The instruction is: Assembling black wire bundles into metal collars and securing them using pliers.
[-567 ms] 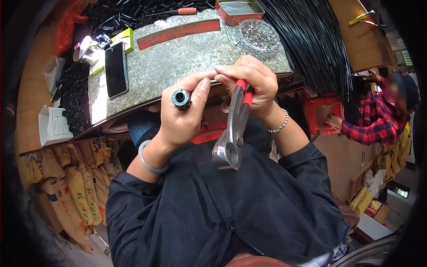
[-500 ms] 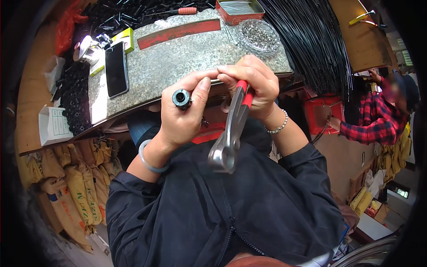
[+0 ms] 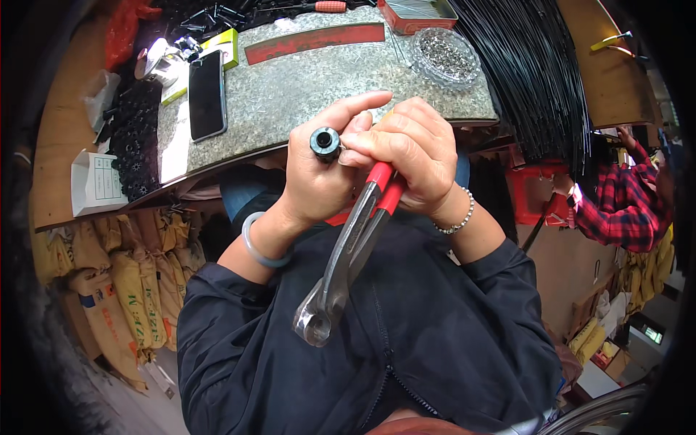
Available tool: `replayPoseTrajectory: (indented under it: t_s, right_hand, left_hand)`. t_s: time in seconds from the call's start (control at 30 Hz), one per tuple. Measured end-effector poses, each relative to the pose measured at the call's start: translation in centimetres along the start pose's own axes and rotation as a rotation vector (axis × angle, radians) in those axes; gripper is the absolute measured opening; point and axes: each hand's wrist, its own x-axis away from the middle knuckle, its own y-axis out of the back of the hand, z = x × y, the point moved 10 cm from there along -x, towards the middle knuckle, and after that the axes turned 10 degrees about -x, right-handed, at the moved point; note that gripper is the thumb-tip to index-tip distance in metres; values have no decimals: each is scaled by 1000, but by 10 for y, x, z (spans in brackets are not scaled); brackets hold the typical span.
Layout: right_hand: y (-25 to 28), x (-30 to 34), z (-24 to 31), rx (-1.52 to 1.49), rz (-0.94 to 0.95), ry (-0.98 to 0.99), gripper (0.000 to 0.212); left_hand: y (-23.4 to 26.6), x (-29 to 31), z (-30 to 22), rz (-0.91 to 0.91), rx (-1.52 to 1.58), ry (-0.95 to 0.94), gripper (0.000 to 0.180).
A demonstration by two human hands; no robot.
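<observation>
My left hand [image 3: 319, 170] is closed around a dark cylindrical part with a round hole in its end [image 3: 324, 143], its open end facing up. Its index finger stretches out past the part. In my right hand [image 3: 413, 148] are pliers with red handles [image 3: 380, 185], held in the palm while thumb and forefinger pinch at the side of the cylinder. Something small and thin may sit between those fingertips, too small to make out. The metal jaws of the pliers point down toward my jacket. Both hands meet in front of the bench's near edge.
On the stone slab [image 3: 290, 94] lie a black phone [image 3: 208, 98], a red strip [image 3: 315, 42] and a glass dish of small metal parts [image 3: 444, 58]. Long black rods [image 3: 525, 72] fill the right. A white box [image 3: 98, 185] stands left. A person in a checked shirt [image 3: 627, 203] works at right.
The pliers have swung so their jaws hang lower and further left. My right fingers have moved to the cylinder's side, and my left index finger has straightened. The view has shifted slightly.
</observation>
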Motion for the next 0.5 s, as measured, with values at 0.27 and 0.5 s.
replayPoseTrajectory:
  t_s: [0.27, 0.5]
  right_hand:
    - [-3, -2, -1, 2, -2, -12, 24]
    - [-1, -15, -4, -18, 114, 34, 24]
  left_hand:
    - [2, 0, 3, -35, -2, -6, 26]
    - [0, -2, 6, -14, 86, 27, 32]
